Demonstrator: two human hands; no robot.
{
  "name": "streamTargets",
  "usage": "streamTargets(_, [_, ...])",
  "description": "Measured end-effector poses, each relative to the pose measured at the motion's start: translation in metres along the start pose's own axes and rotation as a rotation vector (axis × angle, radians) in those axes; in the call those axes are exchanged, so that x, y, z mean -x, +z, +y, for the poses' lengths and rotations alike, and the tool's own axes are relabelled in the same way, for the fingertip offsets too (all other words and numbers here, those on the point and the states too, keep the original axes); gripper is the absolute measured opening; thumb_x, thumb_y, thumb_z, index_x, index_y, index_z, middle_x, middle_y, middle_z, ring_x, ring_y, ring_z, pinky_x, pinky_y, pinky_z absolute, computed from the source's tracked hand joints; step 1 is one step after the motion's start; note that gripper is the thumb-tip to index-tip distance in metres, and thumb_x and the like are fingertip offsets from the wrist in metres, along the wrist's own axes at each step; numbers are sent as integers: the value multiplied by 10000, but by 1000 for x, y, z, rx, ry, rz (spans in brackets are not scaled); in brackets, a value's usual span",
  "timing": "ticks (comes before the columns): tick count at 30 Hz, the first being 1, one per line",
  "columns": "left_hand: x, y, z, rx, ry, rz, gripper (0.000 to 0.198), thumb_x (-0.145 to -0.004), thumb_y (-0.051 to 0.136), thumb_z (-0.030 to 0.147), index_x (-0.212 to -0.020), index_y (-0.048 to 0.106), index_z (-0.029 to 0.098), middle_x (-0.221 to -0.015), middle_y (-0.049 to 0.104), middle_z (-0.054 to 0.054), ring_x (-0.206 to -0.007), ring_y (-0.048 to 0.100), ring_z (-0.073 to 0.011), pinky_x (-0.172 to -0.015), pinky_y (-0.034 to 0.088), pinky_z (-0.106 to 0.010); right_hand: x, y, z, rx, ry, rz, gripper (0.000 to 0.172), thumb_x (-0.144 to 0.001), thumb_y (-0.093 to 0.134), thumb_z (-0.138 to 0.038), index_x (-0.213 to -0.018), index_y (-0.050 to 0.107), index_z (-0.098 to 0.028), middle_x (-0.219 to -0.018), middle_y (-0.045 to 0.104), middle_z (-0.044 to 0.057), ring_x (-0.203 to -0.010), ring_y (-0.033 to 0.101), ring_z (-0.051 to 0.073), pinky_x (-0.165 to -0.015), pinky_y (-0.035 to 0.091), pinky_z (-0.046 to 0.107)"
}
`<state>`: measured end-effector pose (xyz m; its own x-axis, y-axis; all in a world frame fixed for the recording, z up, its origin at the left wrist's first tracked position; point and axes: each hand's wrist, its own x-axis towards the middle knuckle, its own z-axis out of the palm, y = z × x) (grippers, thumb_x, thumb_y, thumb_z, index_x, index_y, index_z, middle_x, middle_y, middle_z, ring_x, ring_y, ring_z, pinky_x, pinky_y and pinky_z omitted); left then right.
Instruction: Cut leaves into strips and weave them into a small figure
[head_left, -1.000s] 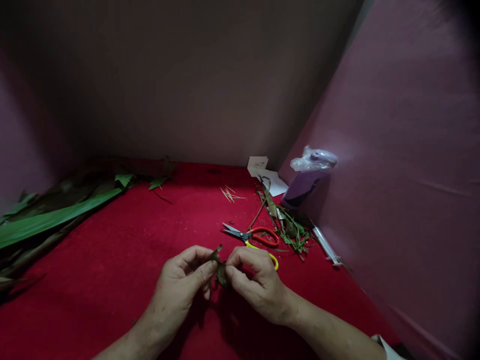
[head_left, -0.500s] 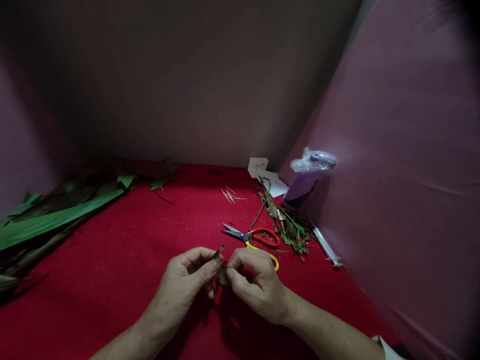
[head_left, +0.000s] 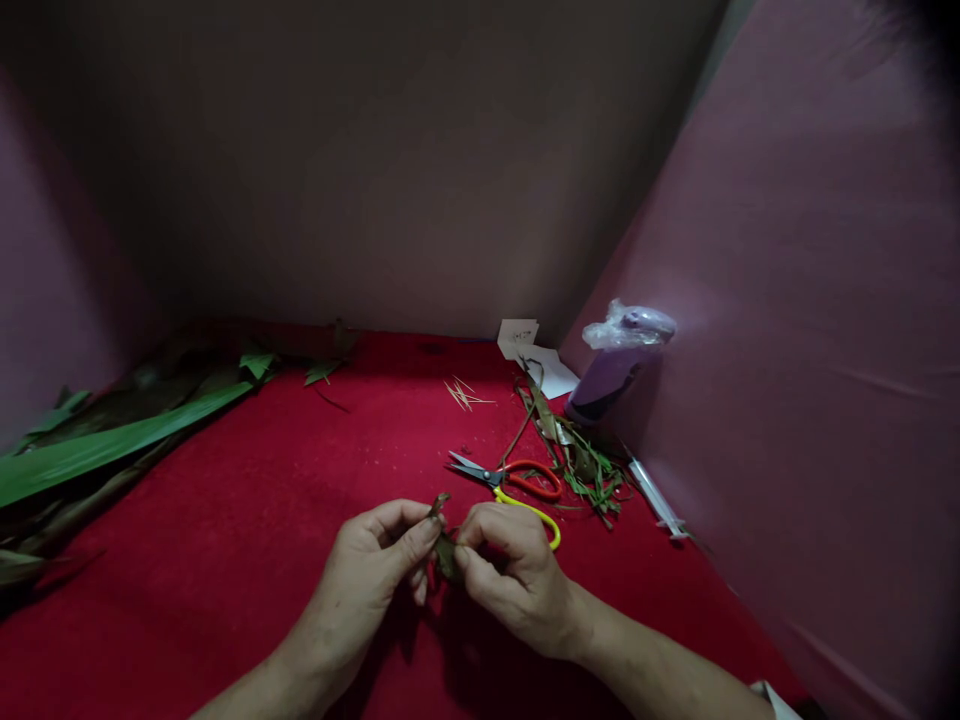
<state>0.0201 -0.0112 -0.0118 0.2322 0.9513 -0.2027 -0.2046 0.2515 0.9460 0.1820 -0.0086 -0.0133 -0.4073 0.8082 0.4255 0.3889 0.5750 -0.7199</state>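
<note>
Both my hands meet low in the middle of the head view over a red cloth surface (head_left: 247, 520). My left hand (head_left: 371, 575) and my right hand (head_left: 510, 575) each pinch a small folded piece of dark brownish-green leaf (head_left: 444, 545) between thumb and fingers. One short tip of the leaf sticks up above my left thumb. Just beyond my right hand lie scissors (head_left: 517, 485) with one red and one yellow handle, blades pointing left.
Long green leaves (head_left: 112, 445) lie along the left edge. Leaf trimmings (head_left: 581, 460) are heaped right of the scissors. A purple bottle with a plastic-wrapped top (head_left: 619, 360), white paper slips (head_left: 532, 350), a few thin sticks (head_left: 465, 392) and a clear syringe-like tube (head_left: 656, 500) lie near the pinkish walls.
My hands have stayed together on the leaf piece, with small finger shifts. The view has shifted slightly.
</note>
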Motion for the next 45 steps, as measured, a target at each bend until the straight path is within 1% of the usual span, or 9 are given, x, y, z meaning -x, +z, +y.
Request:
streamTargets(5, [-2,-3,0,85,-5,-88,173,-760,626,314,-793,624,144,-593,531,26,-493,435,-65,-489,364,-188,-1,1,2,-7,59,41,155,-739,475,-124,-590,474,-166,-527,472,-22,-501,412,88,-539,316,224])
streamTargets(8, [-2,-2,-2,68,-24,-44,207,-746,641,351,-822,602,161,-583,514,42,-448,388,-54,-428,313,-181,-1,4,1,-5,35,22,153,-739,481,-128,-591,470,-164,-527,462,-22,-501,407,86,-530,308,222])
streamTargets(12, [-2,-1,-5,38,-48,-8,255,-767,607,399,-691,541,165,-480,396,76,-393,278,-44,-381,204,-193,1,8,1,-2,-29,0,147,-745,483,-136,-603,458,-166,-538,434,-27,-506,385,85,-533,295,227])
streamTargets(25, [-2,1,-6,72,-59,36,306,-756,603,426,-642,513,157,-466,345,82,-418,232,-52,-402,170,-212,1,8,-2,30,-96,-6,115,-722,456,-119,-621,437,-171,-554,437,-20,-525,393,95,-549,288,241])
streamTargets(29, [-3,-2,-6,55,-67,19,310,-755,602,430,-652,529,147,-456,363,79,-406,249,-48,-396,177,-205,2,9,-1,16,-23,0,140,-720,470,-123,-593,435,-169,-531,425,-31,-504,386,84,-530,285,225])
streamTargets(34, [-4,-3,-4,80,-65,-18,314,-811,521,449,-761,565,143,-459,414,60,-420,292,-59,-402,199,-195,3,11,1,-35,114,26,172,-737,478,-135,-570,448,-165,-505,433,-41,-471,373,69,-496,286,201])
streamTargets(38, [-4,-2,-2,124,-69,-28,317,-829,493,448,-697,509,161,-483,448,47,-439,335,-65,-419,253,-189,1,11,1,-104,198,27,182,-745,463,-146,-565,449,-167,-499,425,-43,-464,359,70,-469,284,194])
streamTargets(42, [-3,-2,-4,117,-72,-36,275,-804,556,404,-689,515,158,-499,462,50,-441,364,-59,-420,288,-174,1,9,2,-134,237,16,193,-774,453,-170,-581,462,-166,-502,431,-43,-463,358,71,-467,287,197])
streamTargets(45, [-3,-2,-3,100,-96,-41,296,-816,527,423,-697,535,151,-488,499,37,-409,387,-57,-410,304,-176,1,9,2,-151,241,12,202,-790,449,-190,-590,464,-167,-507,431,-42,-471,365,76,-474,292,201])
